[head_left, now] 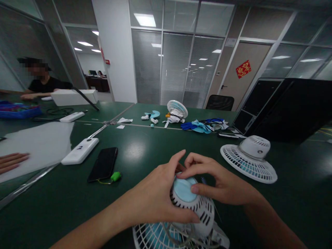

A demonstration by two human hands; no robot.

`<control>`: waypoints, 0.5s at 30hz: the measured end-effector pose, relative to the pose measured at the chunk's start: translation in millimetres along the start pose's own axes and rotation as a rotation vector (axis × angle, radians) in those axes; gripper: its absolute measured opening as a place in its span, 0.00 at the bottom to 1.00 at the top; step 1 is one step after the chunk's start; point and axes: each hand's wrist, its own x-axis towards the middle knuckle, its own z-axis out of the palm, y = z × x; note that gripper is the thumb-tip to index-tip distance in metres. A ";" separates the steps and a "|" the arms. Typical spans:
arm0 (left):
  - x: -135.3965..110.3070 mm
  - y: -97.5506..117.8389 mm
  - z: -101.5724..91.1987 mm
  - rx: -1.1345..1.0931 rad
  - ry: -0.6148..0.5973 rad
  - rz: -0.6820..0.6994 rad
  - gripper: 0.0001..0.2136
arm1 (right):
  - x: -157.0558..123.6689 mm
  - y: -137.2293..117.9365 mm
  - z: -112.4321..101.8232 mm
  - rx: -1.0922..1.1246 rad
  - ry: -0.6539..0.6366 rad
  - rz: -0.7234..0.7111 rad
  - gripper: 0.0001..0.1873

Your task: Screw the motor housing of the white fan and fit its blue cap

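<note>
From the head camera I am observing a white fan (206,211) lying grille-down at the lower centre of the frame, its motor housing facing up and a light blue round cap (185,191) sitting on the top of that housing. The left hand (158,188) is gripping the housing from the left, thumb stretching along the near side and fingers curving around the far side. The right hand (220,178) is reaching in from the right with bent fingers, its thumb and index fingertip touching the cap; I am unable to tell whether they are pinching it or only resting there. A grey cord (178,240) is looping over the grille below the left thumb. I am noting a second white fan (255,148), also grille-down, at the right of the frame, and a third fan (177,110) standing tilted at upper centre, near a light blue blade (155,114). At centre left a black phone (103,163) with a green charm (116,176) is lying on the green table (147,162), near a white oblong device (81,151) marked "2". At the left edge another person's hand (14,162) is resting on a white sheet (49,138); at upper left a co-worker (44,84) is sitting.
</note>
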 end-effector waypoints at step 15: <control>0.9 2.7 -0.1 -0.084 -0.051 -0.066 0.64 | 6.0 1.1 12.7 -0.083 0.090 -0.005 0.19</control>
